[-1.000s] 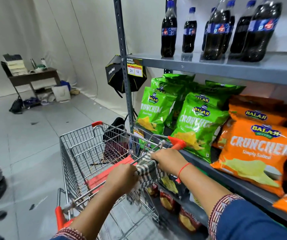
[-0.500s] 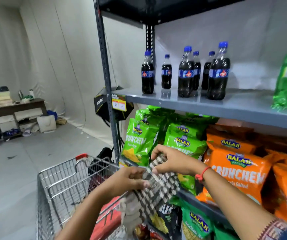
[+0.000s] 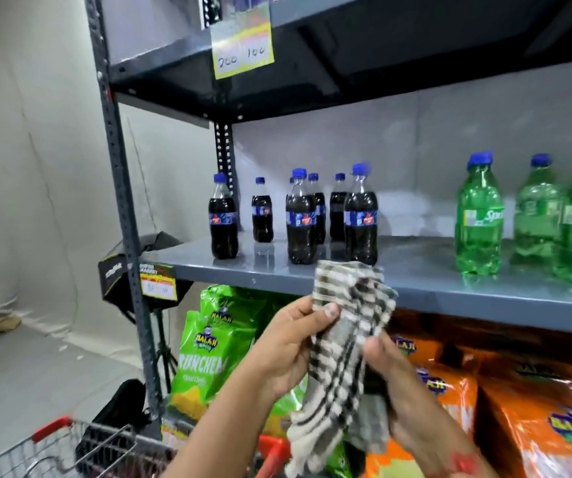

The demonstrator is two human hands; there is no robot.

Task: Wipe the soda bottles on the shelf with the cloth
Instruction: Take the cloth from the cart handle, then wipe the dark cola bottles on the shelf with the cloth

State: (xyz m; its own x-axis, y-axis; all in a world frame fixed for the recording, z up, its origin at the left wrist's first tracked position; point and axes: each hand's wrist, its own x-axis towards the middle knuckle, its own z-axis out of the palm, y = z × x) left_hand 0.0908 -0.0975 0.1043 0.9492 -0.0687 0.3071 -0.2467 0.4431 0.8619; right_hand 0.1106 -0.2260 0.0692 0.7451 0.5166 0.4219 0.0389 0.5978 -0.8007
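Several dark cola bottles [image 3: 300, 219] with blue caps stand on the grey shelf [image 3: 432, 284], towards its left end. Green soda bottles [image 3: 479, 219] stand further right on the same shelf. I hold a black-and-white checked cloth [image 3: 343, 343] in front of the shelf edge, just below the cola bottles. My left hand [image 3: 288, 350] grips the cloth's left side with the thumb on top. My right hand [image 3: 401, 391] grips it from the right, partly hidden behind the hanging fabric. The cloth does not touch any bottle.
Green chip bags [image 3: 205, 357] and orange chip bags [image 3: 536, 415] fill the shelf below. A dark upper shelf [image 3: 312, 81] with a yellow price tag [image 3: 243, 50] hangs overhead. The shopping cart [image 3: 81, 450] is at the bottom left, beside the grey upright post [image 3: 122, 201].
Both hands lifted the cloth off the cart handle and raised it up to the bottle shelf's edge. My view tilted upward, bringing the bottles closer.
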